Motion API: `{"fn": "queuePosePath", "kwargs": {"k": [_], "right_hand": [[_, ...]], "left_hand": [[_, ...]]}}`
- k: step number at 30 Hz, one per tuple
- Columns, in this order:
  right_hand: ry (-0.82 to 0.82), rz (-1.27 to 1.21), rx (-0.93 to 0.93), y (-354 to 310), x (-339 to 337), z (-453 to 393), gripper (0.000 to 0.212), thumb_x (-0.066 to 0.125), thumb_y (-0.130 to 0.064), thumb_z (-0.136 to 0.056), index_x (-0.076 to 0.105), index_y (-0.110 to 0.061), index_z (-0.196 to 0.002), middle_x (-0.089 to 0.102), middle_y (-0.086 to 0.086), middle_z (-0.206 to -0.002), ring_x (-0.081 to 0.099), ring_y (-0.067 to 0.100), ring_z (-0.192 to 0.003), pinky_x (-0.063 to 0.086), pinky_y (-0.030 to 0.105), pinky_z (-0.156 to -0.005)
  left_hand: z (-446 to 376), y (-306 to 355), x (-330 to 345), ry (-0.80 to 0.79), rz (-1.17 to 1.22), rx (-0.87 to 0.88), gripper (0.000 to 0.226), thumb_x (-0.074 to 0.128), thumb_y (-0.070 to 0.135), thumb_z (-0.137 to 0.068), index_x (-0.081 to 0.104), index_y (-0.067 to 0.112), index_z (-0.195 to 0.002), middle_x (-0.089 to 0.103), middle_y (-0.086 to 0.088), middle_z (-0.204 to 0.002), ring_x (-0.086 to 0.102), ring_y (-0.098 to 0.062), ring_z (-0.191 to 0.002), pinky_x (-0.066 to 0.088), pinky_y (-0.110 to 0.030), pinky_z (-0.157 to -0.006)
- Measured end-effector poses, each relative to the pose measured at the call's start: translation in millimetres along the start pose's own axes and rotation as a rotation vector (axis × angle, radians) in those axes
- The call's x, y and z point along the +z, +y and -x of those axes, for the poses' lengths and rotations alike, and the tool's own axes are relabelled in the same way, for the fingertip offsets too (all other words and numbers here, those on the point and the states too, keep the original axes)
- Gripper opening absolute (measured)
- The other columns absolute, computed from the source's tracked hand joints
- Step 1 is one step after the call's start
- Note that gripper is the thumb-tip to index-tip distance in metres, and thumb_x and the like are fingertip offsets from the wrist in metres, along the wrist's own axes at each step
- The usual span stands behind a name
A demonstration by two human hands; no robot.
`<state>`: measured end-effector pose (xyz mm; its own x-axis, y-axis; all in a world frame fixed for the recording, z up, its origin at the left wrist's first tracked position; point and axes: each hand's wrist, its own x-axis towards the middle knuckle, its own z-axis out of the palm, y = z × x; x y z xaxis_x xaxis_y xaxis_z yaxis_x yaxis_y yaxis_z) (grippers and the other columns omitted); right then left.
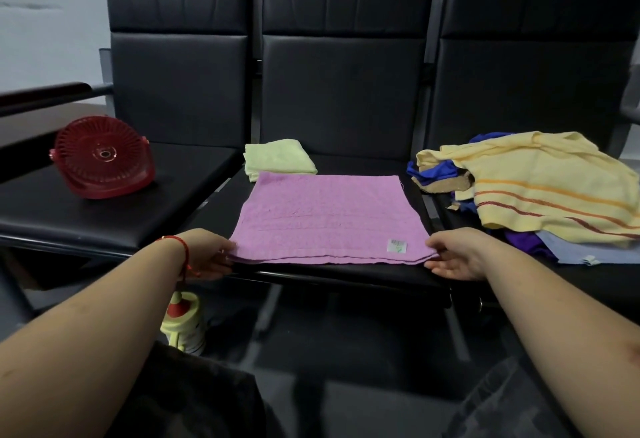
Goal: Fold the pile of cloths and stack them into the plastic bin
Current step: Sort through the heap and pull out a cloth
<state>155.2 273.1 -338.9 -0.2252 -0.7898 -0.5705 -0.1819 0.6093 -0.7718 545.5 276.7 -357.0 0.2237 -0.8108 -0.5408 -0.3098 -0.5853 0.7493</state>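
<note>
Pink terry cloth, the pink towel [327, 217], lies flat and doubled on the middle seat [346, 274] of a black bench, its near edge along the seat's front lip. The left hand [207, 254] pinches the towel's near corner at 9 o'clock, thumb on top and fingers beneath the edge; a red string bracelet [180, 247] circles that wrist. The right hand [457, 254] pinches the opposite near corner at 3 o'clock, thumb over the hem and fingers curled under it. A small white label [397, 245] sits on the towel near the right hand's corner.

At 11 o'clock from the towel, touching its far left corner, rests a folded pale green cloth [277, 158]. At 2 to 3 o'clock, on the right seat, sits the unfolded pile of cloths [540, 195]: a yellow towel with orange and dark red stripes lies on top, with blue, purple, tan and light blue pieces showing beneath it. At 9 to 10 o'clock, on the left seat, a red fan [100, 157] lies tilted back with its grille facing upward. Below the bench, at 7 o'clock, a yellow and white container with a red cap [183, 323] stands on the floor. Padded black backrests [346, 56] rise behind all three seats at 12 o'clock.
</note>
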Motion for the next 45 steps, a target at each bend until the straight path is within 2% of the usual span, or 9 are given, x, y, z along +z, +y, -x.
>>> {"fn": "queuePosePath", "kwargs": {"k": [10,20,22,26,30,35,37,43,45], "right_hand": [[-0.055,-0.263,-0.164,-10,-13,11,0.009,0.048,-0.007,-0.097,0.055,-0.004,-0.092,0.064,0.011,-0.084,0.068,0.015,-0.050,0.054,0.024,-0.041],[-0.187,-0.642,-0.389,-21,-39,62,0.013,0.047,-0.003,-0.096,0.057,-0.008,-0.089,0.070,0.006,-0.061,0.068,0.011,-0.053,0.056,0.021,-0.048],[-0.245,-0.703,-0.455,-25,-45,82,0.009,0.053,-0.006,-0.093,0.061,-0.010,-0.094,0.071,0.006,-0.069,0.069,0.010,-0.057,0.057,0.023,-0.052],[-0.449,-0.892,-0.629,-36,-59,123,0.037,0.089,-0.011,-0.048,0.073,-0.012,-0.081,0.071,0.006,-0.076,0.072,0.016,-0.072,0.060,0.034,-0.063],[-0.527,-0.976,-0.766,-45,-61,154,0.019,0.075,-0.014,-0.050,0.076,-0.018,-0.069,0.071,0.002,-0.077,0.072,0.016,-0.081,0.059,0.038,-0.076],[-0.404,-0.899,-0.635,-43,-53,135,0.031,0.074,-0.015,-0.058,0.065,-0.018,-0.088,0.071,0.002,-0.074,0.073,0.016,-0.077,0.057,0.040,-0.076],[-0.316,-0.755,-0.521,-37,-47,118,0.013,0.068,-0.014,-0.077,0.063,-0.018,-0.088,0.071,-0.001,-0.072,0.072,0.012,-0.070,0.056,0.038,-0.076],[-0.158,-0.582,-0.271,-28,-25,71,0.015,0.052,-0.013,-0.094,0.058,-0.018,-0.082,0.068,-0.004,-0.057,0.068,0.010,-0.052,0.034,0.047,-0.106],[-0.118,-0.569,-0.224,-31,-18,57,0.015,0.048,-0.012,-0.096,0.056,-0.019,-0.084,0.067,-0.001,-0.063,0.071,0.016,-0.065,0.031,0.052,-0.107]], "left_hand": [[18,14,-13,-0.061,0.379,0.036,0.017,0.053,0.004,-0.094,0.053,0.003,-0.077,0.056,-0.006,-0.048,0.062,-0.013,-0.041,0.054,-0.025,-0.042],[79,32,-22,-0.207,0.591,0.176,0.035,0.051,0.014,-0.093,0.065,0.007,-0.062,0.056,0.000,-0.047,0.055,-0.007,-0.037,0.048,-0.015,-0.041],[99,40,-29,-0.232,0.753,0.310,0.016,0.067,0.016,-0.081,0.066,0.009,-0.067,0.056,0.002,-0.048,0.054,-0.005,-0.039,0.048,-0.014,-0.042],[134,50,-41,-0.367,1.036,0.645,0.050,0.098,0.019,-0.017,0.071,0.012,-0.058,0.058,0.008,-0.052,0.057,-0.001,-0.045,0.049,-0.015,-0.046],[156,61,-37,-0.384,1.164,0.806,0.012,0.076,0.025,-0.067,0.069,0.020,-0.058,0.055,0.014,-0.051,0.055,0.003,-0.049,0.048,-0.010,-0.054],[129,60,-36,-0.209,1.021,0.561,0.018,0.054,0.025,-0.089,0.060,0.017,-0.074,0.058,0.008,-0.050,0.059,-0.001,-0.047,0.052,-0.014,-0.050],[110,53,-31,-0.119,0.845,0.377,0.019,0.052,0.021,-0.093,0.057,0.013,-0.076,0.060,0.004,-0.047,0.061,-0.005,-0.043,0.051,-0.015,-0.044],[68,35,-5,-0.025,0.567,0.112,0.031,0.046,0.013,-0.096,0.046,0.005,-0.066,0.043,-0.001,-0.035,0.051,-0.019,-0.047,0.049,-0.023,-0.037],[57,37,-3,-0.028,0.542,0.085,0.032,0.042,0.014,-0.095,0.040,0.009,-0.064,0.037,0.000,-0.032,0.044,-0.016,-0.034,0.046,-0.021,-0.041]]}}
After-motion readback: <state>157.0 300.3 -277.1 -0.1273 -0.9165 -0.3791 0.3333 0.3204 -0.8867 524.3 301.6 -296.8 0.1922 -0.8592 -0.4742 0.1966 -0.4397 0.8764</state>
